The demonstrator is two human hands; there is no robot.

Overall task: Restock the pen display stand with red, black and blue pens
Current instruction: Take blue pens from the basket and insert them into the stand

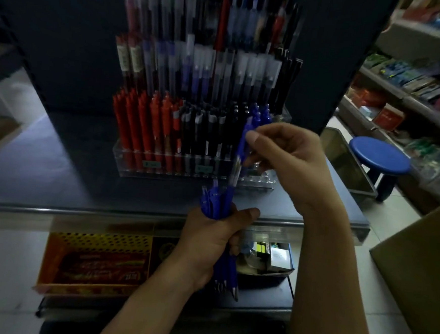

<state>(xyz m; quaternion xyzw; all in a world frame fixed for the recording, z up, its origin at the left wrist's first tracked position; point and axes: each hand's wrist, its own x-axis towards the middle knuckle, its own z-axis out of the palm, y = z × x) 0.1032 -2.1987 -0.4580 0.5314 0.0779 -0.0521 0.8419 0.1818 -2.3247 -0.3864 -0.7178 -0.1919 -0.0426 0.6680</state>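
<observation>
- Two hands show in the head view, both in front of a clear display stand (192,171) that sits on a dark surface (55,169).
- We see the left hand (213,235) low in the middle, its fingers curled into a fist round a bundle of blue pens (215,200). The clip ends stick up above the fist and the tips point down below it.
- We see the right hand (290,159) higher and to the right, pinching a single blue pen (241,150) between thumb and fingertips. This pen stands nearly upright, tip down, in front of the right part of the stand's front row.
- Its lower end comes close to the top of the bundle; we cannot tell whether the two touch.
- Along the front row of the stand we make out red pens (143,124) at the left, black pens (211,129) in the middle, then blue pens (261,114) at the right end, just behind the pinched pen.
- Higher tiers behind hold more pens with clear caps, too blurred for us to sort by colour.
- Below the surface's front edge we see a lower shelf with an orange perforated box (93,259) at the left and a small open box (277,261) of oddments beside the left hand.
- At the right we see a round blue stool (379,155) on the pale floor, store shelves (417,85) packed with goods behind it, and a brown cardboard box (421,275) near the right forearm.
</observation>
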